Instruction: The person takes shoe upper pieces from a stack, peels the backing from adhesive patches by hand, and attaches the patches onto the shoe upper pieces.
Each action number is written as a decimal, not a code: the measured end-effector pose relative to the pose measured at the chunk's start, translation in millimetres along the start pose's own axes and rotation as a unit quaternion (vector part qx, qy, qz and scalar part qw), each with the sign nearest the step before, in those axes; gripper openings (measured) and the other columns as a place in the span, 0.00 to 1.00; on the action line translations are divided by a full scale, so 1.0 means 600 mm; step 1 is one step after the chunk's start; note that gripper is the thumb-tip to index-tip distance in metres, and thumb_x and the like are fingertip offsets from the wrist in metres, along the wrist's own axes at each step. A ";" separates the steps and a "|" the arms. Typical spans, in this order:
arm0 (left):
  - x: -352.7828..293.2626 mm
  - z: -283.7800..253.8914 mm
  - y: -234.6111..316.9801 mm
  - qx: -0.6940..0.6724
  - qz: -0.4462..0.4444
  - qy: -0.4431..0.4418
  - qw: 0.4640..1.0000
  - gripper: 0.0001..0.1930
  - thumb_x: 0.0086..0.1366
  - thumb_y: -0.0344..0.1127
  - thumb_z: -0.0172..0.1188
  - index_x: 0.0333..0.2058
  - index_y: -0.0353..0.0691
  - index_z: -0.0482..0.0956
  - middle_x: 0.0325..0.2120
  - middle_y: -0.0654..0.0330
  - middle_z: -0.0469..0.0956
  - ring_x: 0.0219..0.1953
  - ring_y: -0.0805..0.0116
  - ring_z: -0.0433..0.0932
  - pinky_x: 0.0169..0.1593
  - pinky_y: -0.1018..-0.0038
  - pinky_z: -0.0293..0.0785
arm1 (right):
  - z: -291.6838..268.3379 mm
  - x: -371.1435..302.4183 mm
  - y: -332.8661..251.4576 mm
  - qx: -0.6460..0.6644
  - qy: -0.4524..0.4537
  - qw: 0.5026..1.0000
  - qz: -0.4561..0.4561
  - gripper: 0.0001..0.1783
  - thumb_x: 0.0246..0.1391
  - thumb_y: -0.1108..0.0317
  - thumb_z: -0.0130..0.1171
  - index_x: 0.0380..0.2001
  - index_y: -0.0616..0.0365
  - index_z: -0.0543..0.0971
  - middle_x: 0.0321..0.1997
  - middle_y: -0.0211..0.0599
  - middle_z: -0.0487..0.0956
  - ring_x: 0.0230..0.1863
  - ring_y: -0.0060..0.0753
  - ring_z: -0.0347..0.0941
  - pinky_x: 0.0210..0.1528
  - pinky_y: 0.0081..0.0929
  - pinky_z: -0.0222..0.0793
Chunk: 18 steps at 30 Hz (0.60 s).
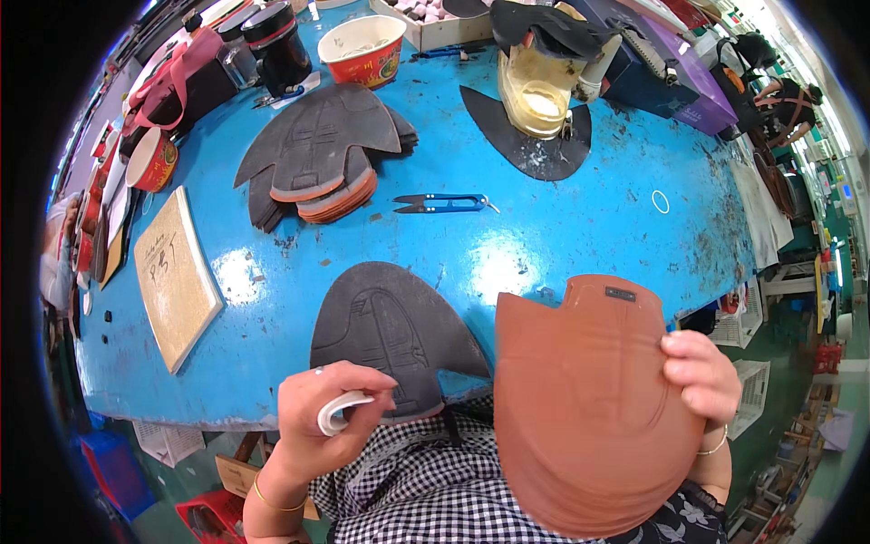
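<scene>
My left hand [313, 408] is closed around a curled white strip [332, 424], and its fingertips are at the edge of a black molded panel [385, 313]. That panel lies at the table's near edge, rounded end away from me. With my right hand [702, 374] I grip the right edge of a stack of brown leather panels [580, 390], held tilted over my lap. The stack's lower edges fan out in several layers. A small dark tag sits near the top of the front panel. My right thumb is hidden behind the stack.
Blue-handled thread snips [441, 203] lie mid-table on the blue tabletop [435, 245]. Beyond are a pile of black and brown panels [317, 136], a crusted glue pot [539, 95] and a red paper bowl [362, 50]. At left lies a tan notebook [177, 276].
</scene>
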State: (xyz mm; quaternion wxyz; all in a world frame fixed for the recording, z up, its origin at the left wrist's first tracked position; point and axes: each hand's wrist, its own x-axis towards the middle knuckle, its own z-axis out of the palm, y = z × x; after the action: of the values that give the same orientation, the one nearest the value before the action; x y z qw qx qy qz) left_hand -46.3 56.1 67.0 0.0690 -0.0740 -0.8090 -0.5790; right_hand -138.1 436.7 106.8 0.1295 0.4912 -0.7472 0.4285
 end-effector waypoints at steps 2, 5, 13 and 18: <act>-0.003 0.012 0.003 0.022 0.014 0.000 1.000 0.11 0.51 0.19 0.64 0.34 0.37 0.80 0.21 0.59 0.80 0.22 0.69 0.81 0.27 0.79 0.74 | 0.000 0.007 -0.016 -0.092 -0.105 0.989 -0.049 0.10 0.52 0.70 0.59 0.36 0.52 0.70 0.43 0.39 0.81 0.44 0.54 0.79 0.47 0.48 0.76; 0.000 0.032 0.009 0.034 0.015 -0.011 0.999 0.09 0.50 0.20 0.65 0.31 0.38 0.79 0.19 0.60 0.79 0.20 0.68 0.79 0.25 0.77 0.71 | 0.003 0.013 -0.024 -0.082 -0.097 0.990 -0.067 0.13 0.48 0.71 0.60 0.36 0.49 0.69 0.42 0.33 0.82 0.43 0.52 0.80 0.46 0.47 0.77; 0.060 0.042 0.046 0.030 0.055 -0.034 0.997 0.11 0.49 0.20 0.67 0.32 0.37 0.81 0.23 0.59 0.80 0.24 0.68 0.80 0.28 0.77 0.73 | -0.003 0.008 -0.044 -0.069 -0.128 0.986 -0.085 0.14 0.48 0.68 0.61 0.38 0.44 0.71 0.47 0.31 0.82 0.45 0.48 0.79 0.51 0.42 0.73; 0.091 0.064 0.066 -0.031 0.120 -0.083 0.989 0.07 0.50 0.22 0.67 0.30 0.36 0.81 0.25 0.57 0.81 0.24 0.70 0.79 0.28 0.76 0.72 | -0.008 0.020 -0.031 -0.045 -0.174 0.982 -0.050 0.12 0.48 0.67 0.62 0.36 0.48 0.72 0.48 0.34 0.81 0.47 0.45 0.79 0.48 0.39 0.76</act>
State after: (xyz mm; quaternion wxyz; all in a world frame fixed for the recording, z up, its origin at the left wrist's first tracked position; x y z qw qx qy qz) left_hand -92.8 107.0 102.0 0.0685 -0.2206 -0.7791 -0.5828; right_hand -129.0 430.1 126.7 0.0405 0.5884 -0.7516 0.2955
